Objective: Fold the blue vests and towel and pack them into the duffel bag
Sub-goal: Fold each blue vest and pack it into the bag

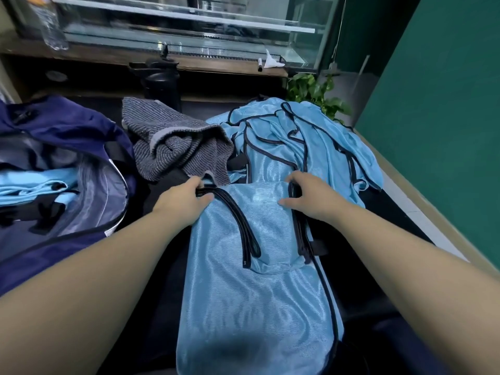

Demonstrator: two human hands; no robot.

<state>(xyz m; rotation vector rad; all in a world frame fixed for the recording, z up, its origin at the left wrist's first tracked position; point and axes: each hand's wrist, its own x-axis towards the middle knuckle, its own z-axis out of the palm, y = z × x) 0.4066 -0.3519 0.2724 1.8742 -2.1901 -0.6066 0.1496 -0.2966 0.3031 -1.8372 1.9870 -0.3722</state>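
Observation:
A light blue vest (254, 293) with black trim lies flat in front of me, its top part folded down over the body. My left hand (181, 201) pinches the black-edged strap at the fold's left corner. My right hand (305, 196) grips the trim at the right corner. Behind it a loose pile of blue vests (319, 139) is heaped. A grey striped towel (176, 142) lies crumpled to the left of that pile. The navy duffel bag (54, 136) stands open at the left, with folded blue fabric (35, 182) inside.
A black bottle (162, 82) stands behind the towel. A clear water bottle (51, 25) sits on the wooden shelf at the back left, by a glass case. A green plant (313, 90) and a green wall border the right side.

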